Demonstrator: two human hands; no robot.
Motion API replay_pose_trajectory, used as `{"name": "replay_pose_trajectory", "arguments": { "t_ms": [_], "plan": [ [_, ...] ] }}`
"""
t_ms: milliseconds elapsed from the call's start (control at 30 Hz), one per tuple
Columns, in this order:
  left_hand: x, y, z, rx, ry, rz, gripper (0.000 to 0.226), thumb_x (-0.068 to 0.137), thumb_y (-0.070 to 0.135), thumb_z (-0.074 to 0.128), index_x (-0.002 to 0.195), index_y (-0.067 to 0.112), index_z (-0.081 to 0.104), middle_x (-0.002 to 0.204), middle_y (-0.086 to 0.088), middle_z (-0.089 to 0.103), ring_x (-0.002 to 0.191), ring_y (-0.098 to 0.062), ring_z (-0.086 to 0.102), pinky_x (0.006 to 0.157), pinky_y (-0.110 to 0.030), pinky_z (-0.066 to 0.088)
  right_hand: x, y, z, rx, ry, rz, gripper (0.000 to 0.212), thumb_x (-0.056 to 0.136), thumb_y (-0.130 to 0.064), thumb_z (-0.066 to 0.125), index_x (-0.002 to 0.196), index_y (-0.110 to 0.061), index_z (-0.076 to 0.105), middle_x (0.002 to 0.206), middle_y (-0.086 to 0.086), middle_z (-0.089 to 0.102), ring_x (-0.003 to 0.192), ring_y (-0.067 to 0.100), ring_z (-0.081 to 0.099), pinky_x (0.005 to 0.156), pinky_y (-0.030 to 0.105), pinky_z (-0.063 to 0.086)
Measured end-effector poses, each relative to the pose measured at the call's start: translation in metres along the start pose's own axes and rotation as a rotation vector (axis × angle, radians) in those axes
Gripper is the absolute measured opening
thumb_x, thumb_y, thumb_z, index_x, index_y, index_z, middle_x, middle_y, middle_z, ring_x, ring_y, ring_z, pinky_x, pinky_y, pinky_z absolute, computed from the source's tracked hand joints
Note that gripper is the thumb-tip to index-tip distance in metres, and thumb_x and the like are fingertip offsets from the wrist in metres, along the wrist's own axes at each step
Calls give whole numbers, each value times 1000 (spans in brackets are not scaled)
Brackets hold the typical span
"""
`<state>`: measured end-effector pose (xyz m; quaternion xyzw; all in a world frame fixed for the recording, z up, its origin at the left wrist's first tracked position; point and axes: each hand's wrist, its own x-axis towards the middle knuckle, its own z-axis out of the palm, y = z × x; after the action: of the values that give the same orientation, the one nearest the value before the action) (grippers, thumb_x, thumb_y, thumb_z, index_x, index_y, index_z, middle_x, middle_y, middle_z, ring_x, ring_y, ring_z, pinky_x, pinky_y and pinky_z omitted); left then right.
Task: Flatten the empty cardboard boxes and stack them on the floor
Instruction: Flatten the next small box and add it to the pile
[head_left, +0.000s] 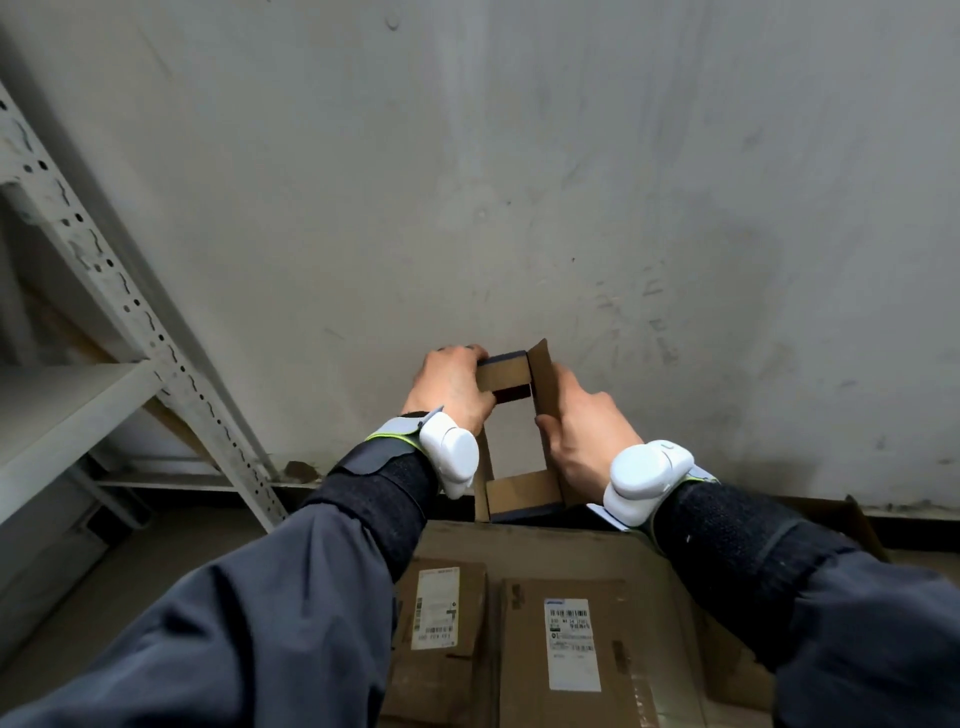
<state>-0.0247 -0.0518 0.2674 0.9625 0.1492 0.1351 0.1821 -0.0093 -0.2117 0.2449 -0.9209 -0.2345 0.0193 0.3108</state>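
A small open cardboard box (519, 493) is held up in front of the wall, its flaps spread so I look straight through it. My left hand (451, 387) grips the box's upper left corner. My right hand (584, 434) clasps its right side panel. Both wrists carry white devices on straps. Below my arms lies a stack of flattened cardboard boxes (561, 551) with white shipping labels (571, 644) on the top pieces.
A grey concrete wall (519, 182) fills the view ahead. A white perforated metal shelving rack (130, 322) stands at the left, its upright slanting down to the floor. More cardboard (857, 525) shows at the right by the wall's base.
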Motion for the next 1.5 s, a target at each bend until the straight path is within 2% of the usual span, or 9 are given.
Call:
{"name": "replay_pose_trajectory", "arguments": {
  "t_ms": [133,300,533,733,867,1000,1200,1333,1500],
  "plan": [
    [1,-5,-4,39,-32,19,36,95,22,44,118,24,71,105,-16,71,99,-37,65,82,-37,57,-3,1,-10,13,8,-63,77,95,-7,47,153,-41,10,80,7,52,65,27,52,69,35,50],
    [12,-19,-3,-3,24,-62,29,103,27,47,120,20,69,110,-18,70,106,-40,61,83,-37,50,1,-1,0,-108,-52,-169,39,96,-7,46,124,-26,64,114,6,67,106,25,62,85,26,49],
    [17,-26,-6,-6,151,-162,26,103,28,49,114,14,68,103,-24,66,98,-45,62,72,-36,46,-7,-4,6,-171,-337,-130,30,93,-48,58,102,-21,68,102,1,69,93,21,63,76,27,49],
    [20,-33,-3,-142,155,-287,26,102,27,49,113,12,67,107,-21,68,102,-42,60,75,-35,45,0,-3,4,-212,-273,-194,38,79,6,64,66,-28,55,88,2,69,84,21,67,75,33,57],
    [19,-20,6,-497,23,-354,37,98,42,44,112,14,63,110,-18,67,105,-42,63,90,-50,56,-2,-8,6,-211,-176,-309,35,73,11,58,71,-23,63,87,-1,65,80,19,61,68,28,50],
    [35,-23,32,-915,-101,-441,91,59,89,46,113,19,66,116,-11,72,107,-36,68,96,-51,53,-4,-14,15,-200,-157,-375,29,68,4,56,71,-25,58,89,3,56,79,30,57,68,40,52],
    [6,-11,16,-821,-142,-315,25,88,8,64,112,13,66,105,-8,76,96,-30,73,90,-46,59,-9,-14,12,-171,-165,-463,33,90,-2,54,109,-24,69,114,4,63,105,29,58,84,40,51],
    [8,-24,18,-923,-211,-412,30,86,14,71,116,12,67,107,-12,76,95,-34,74,87,-53,59,-8,-9,7,-174,-58,-239,41,95,-19,54,135,-21,47,137,7,51,121,30,51,97,42,48],
    [4,-28,22,-1026,-149,-418,35,84,34,80,106,9,71,95,-12,79,87,-33,76,84,-56,59,2,6,0,-117,107,224,100,81,-64,63,149,-5,19,147,20,33,129,40,45,103,44,44]
  ]
}}
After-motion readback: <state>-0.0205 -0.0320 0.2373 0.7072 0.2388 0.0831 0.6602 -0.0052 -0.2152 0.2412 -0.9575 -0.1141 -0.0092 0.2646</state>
